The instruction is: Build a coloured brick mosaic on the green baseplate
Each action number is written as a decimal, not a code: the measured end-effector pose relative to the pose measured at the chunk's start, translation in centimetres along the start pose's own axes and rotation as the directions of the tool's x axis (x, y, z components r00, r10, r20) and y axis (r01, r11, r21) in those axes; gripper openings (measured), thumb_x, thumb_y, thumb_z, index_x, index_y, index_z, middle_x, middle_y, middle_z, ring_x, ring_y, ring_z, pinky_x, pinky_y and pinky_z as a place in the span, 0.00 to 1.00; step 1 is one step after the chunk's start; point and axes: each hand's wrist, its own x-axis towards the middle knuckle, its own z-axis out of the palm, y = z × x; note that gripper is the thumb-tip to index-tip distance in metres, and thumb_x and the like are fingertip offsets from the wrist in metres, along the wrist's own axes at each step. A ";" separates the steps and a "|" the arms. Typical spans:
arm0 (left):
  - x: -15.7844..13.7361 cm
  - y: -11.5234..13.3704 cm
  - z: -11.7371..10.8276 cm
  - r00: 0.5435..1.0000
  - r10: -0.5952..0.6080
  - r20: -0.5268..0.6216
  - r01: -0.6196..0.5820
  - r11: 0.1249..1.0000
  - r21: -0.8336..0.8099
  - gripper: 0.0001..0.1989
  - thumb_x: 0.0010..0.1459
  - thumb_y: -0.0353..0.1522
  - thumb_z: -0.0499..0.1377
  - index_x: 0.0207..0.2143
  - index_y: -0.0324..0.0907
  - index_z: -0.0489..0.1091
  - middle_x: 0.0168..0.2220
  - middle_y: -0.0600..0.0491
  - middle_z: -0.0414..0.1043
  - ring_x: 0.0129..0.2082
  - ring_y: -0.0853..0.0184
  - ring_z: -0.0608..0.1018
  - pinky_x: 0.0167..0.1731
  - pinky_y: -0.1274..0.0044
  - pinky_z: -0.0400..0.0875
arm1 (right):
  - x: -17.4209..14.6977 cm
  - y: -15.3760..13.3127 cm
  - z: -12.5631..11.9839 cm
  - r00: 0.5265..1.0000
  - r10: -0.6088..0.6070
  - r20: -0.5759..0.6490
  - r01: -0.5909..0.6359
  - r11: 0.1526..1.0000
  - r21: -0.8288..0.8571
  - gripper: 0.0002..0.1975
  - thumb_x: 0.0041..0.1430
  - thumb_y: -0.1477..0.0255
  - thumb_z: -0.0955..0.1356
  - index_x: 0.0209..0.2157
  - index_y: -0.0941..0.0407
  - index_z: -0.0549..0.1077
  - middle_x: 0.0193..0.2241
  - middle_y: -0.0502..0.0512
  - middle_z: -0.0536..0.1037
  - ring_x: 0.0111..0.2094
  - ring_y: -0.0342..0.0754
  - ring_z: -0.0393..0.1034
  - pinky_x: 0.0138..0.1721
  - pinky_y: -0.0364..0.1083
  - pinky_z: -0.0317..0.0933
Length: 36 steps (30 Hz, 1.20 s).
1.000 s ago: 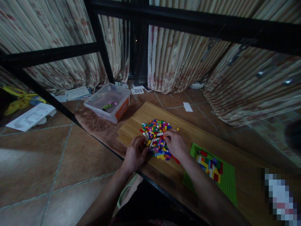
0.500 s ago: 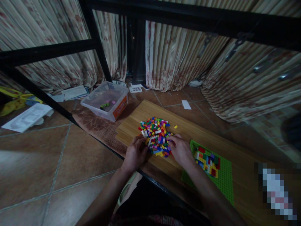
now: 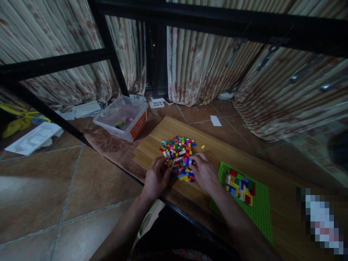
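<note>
A loose heap of small colourful toy building bricks [image 3: 178, 148] lies on a wooden board. At the heap's left edge is my left hand [image 3: 157, 178], its thumb and fingers curled together near a white brick and a yellow one; whatever they pinch is too small to make out. My right hand [image 3: 205, 173] reaches into the heap from the right, fingers bent and closed beside a purple brick [image 3: 186, 161]. What lies between those fingertips is hidden. To the right, a green baseplate [image 3: 262, 206] carries a block of joined bricks [image 3: 240, 186] in several colours.
The wooden board [image 3: 163, 128] rests on a brown cloth [image 3: 108, 146]. A clear plastic bin [image 3: 119, 127] with a few pieces inside stands at the back left. One yellow brick [image 3: 202, 146] lies apart from the heap. Black frame bars [image 3: 116, 69] rise in front of curtains.
My right hand has shifted slightly left, further over the heap, its fingertips closer to the purple brick. My left hand stays at almost the same spot.
</note>
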 end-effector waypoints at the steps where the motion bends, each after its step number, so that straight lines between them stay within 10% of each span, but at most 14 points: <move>1: 0.1 0.4 0.1 1.000 -0.026 -0.009 0.026 0.999 -0.034 0.16 0.58 0.34 0.59 0.48 0.41 0.68 0.48 0.47 0.70 0.45 0.63 0.75 0.46 0.70 0.72 | -0.3 -0.3 -0.2 0.999 -0.027 -0.024 0.028 0.999 0.028 0.12 0.61 0.73 0.63 0.46 0.53 0.72 0.48 0.56 0.71 0.46 0.51 0.69 0.49 0.49 0.62; 9: 1.0 4.4 2.0 0.940 -0.170 0.297 0.333 0.654 -0.679 0.16 0.54 0.39 0.63 0.42 0.39 0.70 0.36 0.52 0.75 0.35 0.69 0.75 0.39 0.76 0.71 | -2.7 -3.7 -2.4 0.987 -0.082 -0.141 0.130 0.919 0.372 0.13 0.63 0.72 0.63 0.48 0.49 0.71 0.47 0.54 0.74 0.47 0.49 0.70 0.51 0.50 0.64; 15: 0.2 6.2 1.7 0.885 -0.270 0.379 0.462 0.412 -0.785 0.14 0.49 0.37 0.67 0.36 0.38 0.73 0.31 0.54 0.72 0.30 0.74 0.72 0.33 0.81 0.68 | -4.5 -4.4 -2.0 0.962 0.261 -0.083 -0.084 0.570 0.818 0.13 0.58 0.63 0.68 0.43 0.52 0.72 0.37 0.53 0.77 0.38 0.47 0.73 0.40 0.46 0.68; 20: -0.5 7.6 1.5 0.863 -0.284 0.418 0.494 0.297 -0.817 0.12 0.49 0.35 0.67 0.36 0.39 0.73 0.32 0.55 0.71 0.30 0.74 0.71 0.33 0.82 0.67 | -5.2 -5.5 -2.3 0.962 0.273 -0.001 -0.110 0.392 0.913 0.10 0.55 0.63 0.70 0.36 0.54 0.73 0.31 0.50 0.77 0.32 0.45 0.73 0.37 0.44 0.68; 25: -1.0 8.5 1.2 0.869 -0.256 0.423 0.483 0.260 -0.836 0.10 0.50 0.34 0.67 0.36 0.40 0.73 0.31 0.56 0.70 0.29 0.75 0.70 0.32 0.82 0.66 | -5.7 -6.0 -2.8 0.965 0.262 -0.024 -0.079 0.375 0.924 0.08 0.55 0.65 0.71 0.34 0.54 0.73 0.28 0.48 0.77 0.30 0.43 0.71 0.34 0.42 0.67; 36: -1.7 8.5 1.9 0.941 -0.231 0.246 0.335 0.559 -0.758 0.11 0.54 0.38 0.64 0.36 0.41 0.73 0.31 0.56 0.71 0.31 0.72 0.70 0.35 0.81 0.66 | -6.6 -6.0 -2.4 0.945 0.323 -0.051 -0.095 0.420 0.902 0.08 0.55 0.65 0.70 0.34 0.54 0.77 0.32 0.50 0.78 0.35 0.46 0.72 0.39 0.45 0.66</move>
